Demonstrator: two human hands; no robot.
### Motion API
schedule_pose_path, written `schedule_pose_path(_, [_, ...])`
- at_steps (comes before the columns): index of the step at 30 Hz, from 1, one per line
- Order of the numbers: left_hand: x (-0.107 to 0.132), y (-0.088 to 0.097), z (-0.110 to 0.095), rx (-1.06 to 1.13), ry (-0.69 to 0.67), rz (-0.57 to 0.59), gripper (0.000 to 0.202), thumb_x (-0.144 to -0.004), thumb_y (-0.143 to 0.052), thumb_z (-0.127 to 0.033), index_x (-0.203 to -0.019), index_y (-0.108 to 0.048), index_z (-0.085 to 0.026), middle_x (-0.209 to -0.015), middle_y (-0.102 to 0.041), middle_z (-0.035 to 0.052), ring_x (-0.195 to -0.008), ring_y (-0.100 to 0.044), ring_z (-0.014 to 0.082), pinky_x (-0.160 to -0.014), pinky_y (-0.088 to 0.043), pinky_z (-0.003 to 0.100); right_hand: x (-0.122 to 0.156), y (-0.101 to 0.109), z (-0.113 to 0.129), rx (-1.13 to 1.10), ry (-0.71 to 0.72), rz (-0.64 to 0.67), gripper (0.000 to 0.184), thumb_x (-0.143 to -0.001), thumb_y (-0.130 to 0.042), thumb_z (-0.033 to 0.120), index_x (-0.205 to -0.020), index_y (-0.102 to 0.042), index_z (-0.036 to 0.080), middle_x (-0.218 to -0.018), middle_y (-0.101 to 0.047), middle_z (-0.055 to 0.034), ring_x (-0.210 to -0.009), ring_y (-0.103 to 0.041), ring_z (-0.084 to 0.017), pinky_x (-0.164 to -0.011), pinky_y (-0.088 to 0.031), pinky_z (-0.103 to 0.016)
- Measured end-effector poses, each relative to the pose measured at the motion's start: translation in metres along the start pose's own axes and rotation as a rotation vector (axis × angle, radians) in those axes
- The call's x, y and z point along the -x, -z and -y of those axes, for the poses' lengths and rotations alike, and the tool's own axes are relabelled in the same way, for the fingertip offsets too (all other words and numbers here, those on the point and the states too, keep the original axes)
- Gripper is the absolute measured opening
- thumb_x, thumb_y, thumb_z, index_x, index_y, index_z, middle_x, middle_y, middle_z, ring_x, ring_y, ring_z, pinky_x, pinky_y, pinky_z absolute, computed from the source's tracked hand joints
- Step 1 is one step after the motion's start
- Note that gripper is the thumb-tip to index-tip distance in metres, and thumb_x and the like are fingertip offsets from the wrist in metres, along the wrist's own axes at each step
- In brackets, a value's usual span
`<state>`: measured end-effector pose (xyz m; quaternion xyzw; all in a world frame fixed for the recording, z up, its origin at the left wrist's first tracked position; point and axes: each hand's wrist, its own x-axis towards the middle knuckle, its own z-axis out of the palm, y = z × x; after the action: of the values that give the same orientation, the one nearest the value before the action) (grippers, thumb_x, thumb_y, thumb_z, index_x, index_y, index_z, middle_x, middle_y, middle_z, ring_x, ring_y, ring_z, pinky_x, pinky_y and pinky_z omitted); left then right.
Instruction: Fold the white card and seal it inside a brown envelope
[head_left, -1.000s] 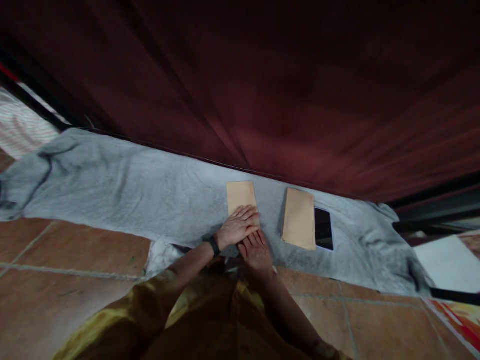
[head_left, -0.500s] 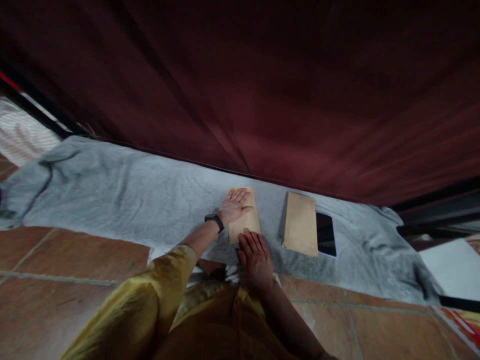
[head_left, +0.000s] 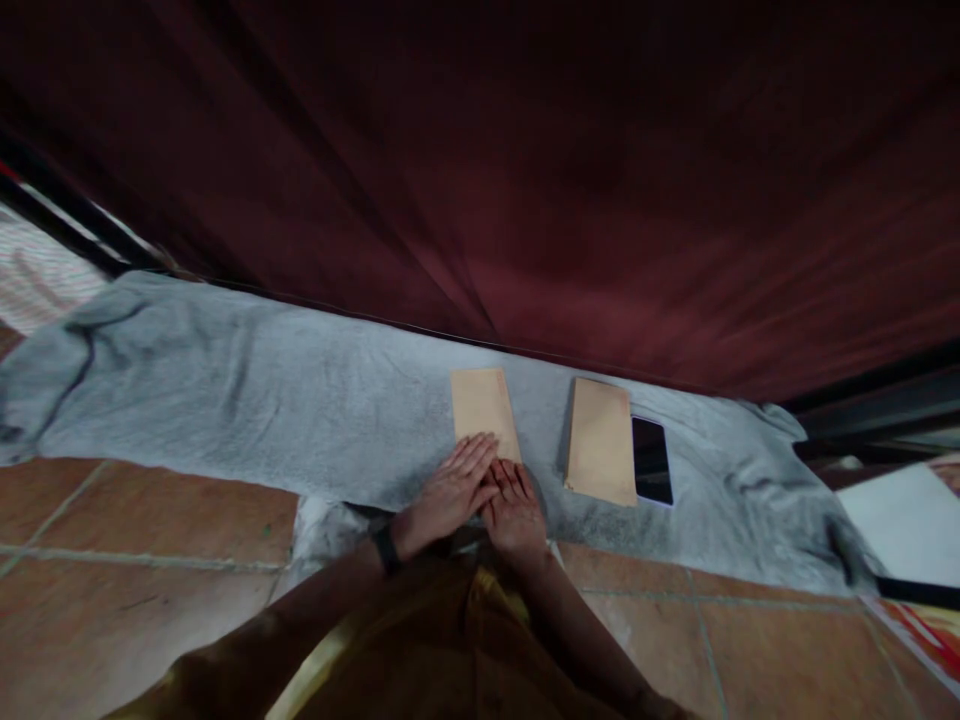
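A small tan envelope (head_left: 482,405) lies flat on a grey cloth (head_left: 262,390) spread over the tiled floor. My left hand (head_left: 448,494), with a black band at its wrist, lies flat with fingers stretched out, their tips on the envelope's near edge. My right hand (head_left: 514,510) rests flat beside it, its fingertips at the envelope's near right corner. Neither hand holds anything. A stack of similar tan envelopes (head_left: 599,439) sits to the right, with a dark phone (head_left: 649,459) next to it.
A dark red curtain (head_left: 525,180) hangs along the far edge of the cloth. Brown floor tiles (head_left: 135,530) lie in front. A white sheet (head_left: 900,520) and a colourful printed item (head_left: 926,625) sit at the right. My yellow garment fills the bottom of the view.
My left hand has slid back from the far part of the envelope to its near edge, beside my right hand. The envelope stays in place.
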<state>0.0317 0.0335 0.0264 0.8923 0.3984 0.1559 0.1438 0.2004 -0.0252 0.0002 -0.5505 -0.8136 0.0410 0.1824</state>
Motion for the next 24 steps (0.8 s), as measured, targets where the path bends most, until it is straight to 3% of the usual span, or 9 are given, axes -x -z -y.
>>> schedule_pose_path(3, [0.039,-0.008,-0.014,-0.075,-0.017,0.018,0.079,-0.100,-0.043,-0.058,-0.161,-0.024,-0.013,-0.163,-0.034,0.0172,-0.153,-0.030,0.0271,-0.125,-0.025,0.045,0.000,0.000,-0.001,0.007,-0.001,0.019,0.053,-0.103,-0.046,0.028,-0.154,-0.042,0.017,-0.157,-0.047,-0.0109,-0.149,-0.038,-0.024,-0.124,-0.028,-0.048])
schedule_pose_path(6, [0.056,-0.012,-0.011,-0.128,-0.014,-0.009,0.080,-0.098,-0.046,-0.059,-0.160,-0.028,-0.011,-0.160,-0.039,0.0187,-0.151,-0.034,0.0295,-0.124,-0.027,0.047,-0.001,0.004,0.000,0.006,-0.004,0.022,0.052,-0.104,-0.043,0.029,-0.155,-0.040,0.018,-0.158,-0.045,-0.0095,-0.149,-0.038,-0.024,-0.124,-0.027,-0.048])
schedule_pose_path(14, [0.058,-0.012,-0.007,-0.187,-0.010,-0.003,0.076,-0.099,-0.044,-0.058,-0.154,-0.038,-0.006,-0.160,-0.037,0.0208,-0.151,-0.033,0.0320,-0.124,-0.028,0.048,0.012,0.014,-0.005,0.029,-0.035,-0.017,0.053,-0.105,-0.043,0.031,-0.156,-0.038,0.015,-0.157,-0.046,-0.0120,-0.146,-0.043,-0.024,-0.124,-0.027,-0.047])
schedule_pose_path(24, [0.067,-0.009,-0.005,-0.222,0.034,-0.037,0.077,-0.098,-0.047,-0.058,-0.155,-0.038,-0.008,-0.159,-0.038,0.0207,-0.149,-0.035,0.0325,-0.125,-0.025,0.048,0.027,0.022,-0.015,0.064,-0.127,-0.039,0.052,-0.106,-0.040,0.030,-0.155,-0.040,0.013,-0.157,-0.046,-0.0124,-0.144,-0.045,-0.026,-0.122,-0.028,-0.047])
